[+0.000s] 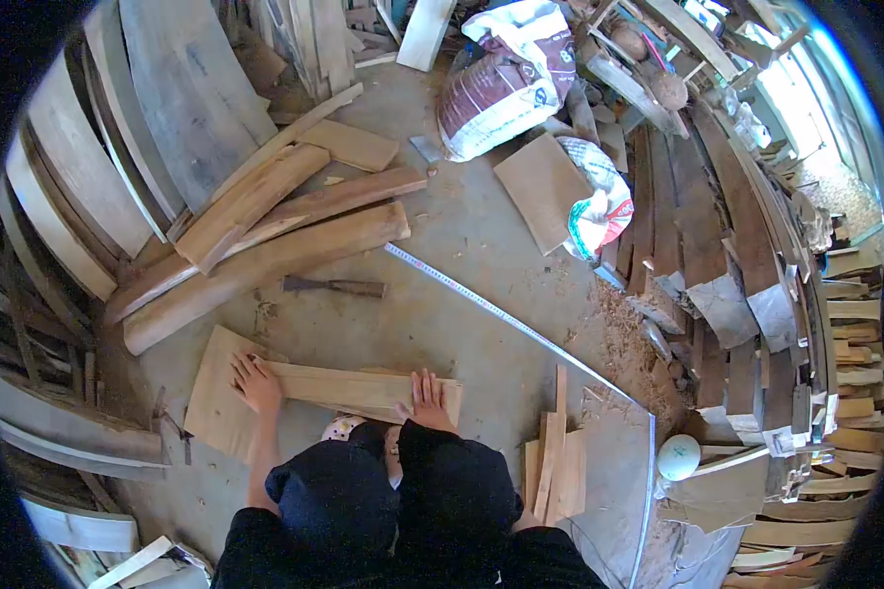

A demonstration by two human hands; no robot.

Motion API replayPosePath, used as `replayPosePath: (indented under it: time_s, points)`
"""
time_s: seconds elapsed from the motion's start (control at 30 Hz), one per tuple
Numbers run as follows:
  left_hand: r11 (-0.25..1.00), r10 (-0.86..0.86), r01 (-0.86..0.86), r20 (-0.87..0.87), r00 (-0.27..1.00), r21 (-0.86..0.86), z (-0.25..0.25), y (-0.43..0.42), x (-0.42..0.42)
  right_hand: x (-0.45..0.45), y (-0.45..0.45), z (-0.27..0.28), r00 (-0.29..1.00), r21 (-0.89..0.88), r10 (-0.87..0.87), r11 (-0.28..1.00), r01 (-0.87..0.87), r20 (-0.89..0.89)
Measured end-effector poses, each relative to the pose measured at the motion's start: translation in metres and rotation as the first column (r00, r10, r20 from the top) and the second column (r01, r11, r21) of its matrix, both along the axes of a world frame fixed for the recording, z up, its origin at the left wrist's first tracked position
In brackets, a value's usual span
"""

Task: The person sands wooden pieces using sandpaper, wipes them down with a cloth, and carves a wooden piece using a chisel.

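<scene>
A pale plank [344, 385] lies crosswise in front of my knees. My left hand [255, 381] lies with its fingers spread at the plank's left end, where a wider board [216, 412] extends beneath. Near the plank's right end, my right hand [428, 401] rests on the wood with its fingers apart. Neither hand is wrapped round anything. Beyond the plank, a chisel-like tool [334, 287] lies on the floor. An unrolled measuring tape [501, 312] runs diagonally to the right, then bends toward the bottom edge.
Thick timber pieces [265, 265] lie at the upper left beside leaning boards [192, 88]. A large sack [511, 83], a smaller bag [599, 196] and a cardboard sheet [540, 191] are at the back. Stacked planks [727, 245] line the right. Short wood pieces [555, 466] lie at right.
</scene>
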State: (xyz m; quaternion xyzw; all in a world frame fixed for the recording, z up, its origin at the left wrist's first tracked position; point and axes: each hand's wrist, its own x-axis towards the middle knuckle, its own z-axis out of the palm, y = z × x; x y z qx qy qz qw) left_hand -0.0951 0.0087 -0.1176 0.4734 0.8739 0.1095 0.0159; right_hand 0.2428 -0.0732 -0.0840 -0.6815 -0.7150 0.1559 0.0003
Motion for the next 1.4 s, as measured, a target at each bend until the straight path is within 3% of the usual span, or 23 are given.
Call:
replayPosePath:
  time_s: [0.03, 0.1, 0.17, 0.27, 0.37, 0.47, 0.57, 0.63, 0.67, 0.7, 0.8, 0.9, 0.97, 1.03, 1.07, 1.17, 1.2, 1.27, 1.37, 1.4]
  points:
    - [0.999, 0.004, -0.004, 0.007, 1.0, -0.041, -0.002, -0.002, 0.006, 0.0, 0.001, 0.0, 1.0, -0.023, -0.002, 1.0, 0.003, 0.027]
    - [0.966, -0.252, 0.239, -0.148, 0.956, -0.098, -0.006, -0.022, 0.028, -0.004, 0.003, 0.001, 1.0, -0.048, -0.007, 0.999, 0.008, 0.026]
    - [0.859, -0.495, 0.483, -0.033, 0.868, -0.172, 0.01, -0.035, 0.064, -0.002, 0.002, 0.003, 1.0, -0.053, -0.017, 0.998, 0.016, -0.012]
    - [0.679, -0.732, 0.734, 0.082, 0.677, 0.001, 0.031, -0.049, 0.082, 0.001, -0.002, -0.011, 1.0, 0.037, 0.001, 0.999, -0.001, -0.002]
    - [0.767, -0.602, 0.623, 0.165, 0.782, -0.155, 0.021, -0.032, 0.046, 0.002, -0.001, -0.013, 0.997, 0.08, 0.031, 0.996, -0.036, 0.07]
    - [0.96, -0.279, 0.279, 0.008, 0.96, -0.014, 0.01, -0.019, 0.005, -0.001, -0.003, -0.014, 0.996, 0.152, 0.013, 0.988, -0.026, 0.083]
    - [0.972, -0.212, 0.209, -0.019, 0.977, -0.109, 0.009, -0.013, 0.022, -0.004, -0.002, -0.008, 0.998, 0.103, 0.001, 0.995, -0.007, 0.059]
    - [0.861, -0.508, 0.503, -0.073, 0.858, -0.068, 0.001, -0.019, 0.041, -0.004, -0.003, -0.01, 0.999, 0.108, 0.002, 0.994, -0.005, 0.033]
    - [0.773, -0.626, 0.624, 0.022, 0.78, -0.114, 0.001, -0.023, 0.061, -0.003, -0.004, -0.007, 1.0, 0.109, 0.005, 0.994, -0.008, 0.024]
    - [0.666, -0.722, 0.731, 0.121, 0.682, -0.145, 0.012, -0.027, 0.081, -0.002, -0.003, -0.004, 1.0, 0.11, 0.01, 0.994, -0.01, -0.003]
    - [0.301, -0.952, 0.953, 0.064, 0.299, 0.03, 0.024, -0.043, 0.092, 0.0, -0.005, -0.008, 0.999, 0.115, 0.03, 0.993, -0.026, -0.035]
    - [0.528, -0.775, 0.84, 0.335, 0.536, -0.124, 0.058, -0.027, 0.073, 0.003, -0.005, -0.01, 0.999, 0.107, 0.049, 0.993, -0.048, -0.005]
    - [0.759, -0.636, 0.644, 0.101, 0.765, -0.097, 0.029, -0.02, 0.044, 0.0, -0.005, 0.002, 0.998, 0.083, 0.046, 0.996, -0.042, -0.04]
    - [0.893, -0.446, 0.448, 0.063, 0.893, -0.039, 0.017, -0.019, 0.022, -0.001, -0.004, 0.008, 0.997, 0.124, 0.057, 0.991, -0.05, -0.052]
    - [0.939, -0.342, 0.343, 0.046, 0.939, -0.007, 0.017, -0.018, 0.017, -0.002, -0.004, 0.009, 0.996, 0.145, 0.06, 0.988, -0.051, -0.06]
    - [0.934, -0.345, 0.334, -0.086, 0.934, -0.127, 0.023, -0.019, 0.048, -0.003, -0.006, 0.007, 0.998, 0.118, 0.04, 0.992, -0.033, -0.055]
    - [0.839, -0.517, 0.516, 0.039, 0.855, -0.172, 0.025, -0.021, 0.063, -0.001, -0.006, 0.004, 0.998, 0.16, 0.055, 0.986, -0.05, -0.031]
    - [0.553, -0.757, 0.813, 0.299, 0.581, -0.18, 0.031, -0.027, 0.088, 0.001, -0.005, -0.009, 0.996, 0.242, 0.088, 0.966, -0.089, 0.017]
    - [0.279, -0.951, 0.96, 0.144, 0.274, 0.01, 0.035, -0.041, 0.092, -0.001, -0.005, -0.002, 0.998, 0.133, 0.047, 0.99, -0.042, -0.039]
    - [0.419, -0.889, 0.908, 0.191, 0.416, -0.026, 0.032, -0.036, 0.086, 0.0, -0.003, -0.001, 0.998, 0.137, 0.053, 0.99, -0.047, -0.042]
